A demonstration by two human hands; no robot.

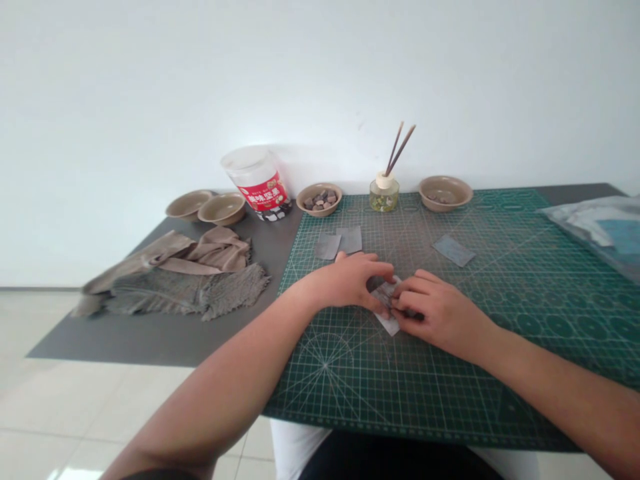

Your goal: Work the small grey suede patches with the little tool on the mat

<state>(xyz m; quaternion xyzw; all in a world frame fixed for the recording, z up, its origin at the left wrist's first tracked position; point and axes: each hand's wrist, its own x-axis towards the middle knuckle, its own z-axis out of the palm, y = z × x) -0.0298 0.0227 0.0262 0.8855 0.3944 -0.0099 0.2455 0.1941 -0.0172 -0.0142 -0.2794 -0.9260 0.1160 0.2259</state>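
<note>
Since your hands nearly meet mid-mat, here's what I see: your right hand (437,315) pinches a pale paper strip (387,325) between its fingers, while your left hand (347,281) curls against the strip's far end, though I can't tell if it's gripping. The strip's long axis runs roughly front to back on the green cutting mat (505,393), near end tipping slightly right, toward you.

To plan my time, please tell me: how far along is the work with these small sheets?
Nothing looks clearly done: three grey sheets lie flat on the green cutting mat. In hand: a pale sheet pinched between left hand and right hand. Remaining: probably those grey sheets, though I cannot be sure.
</note>
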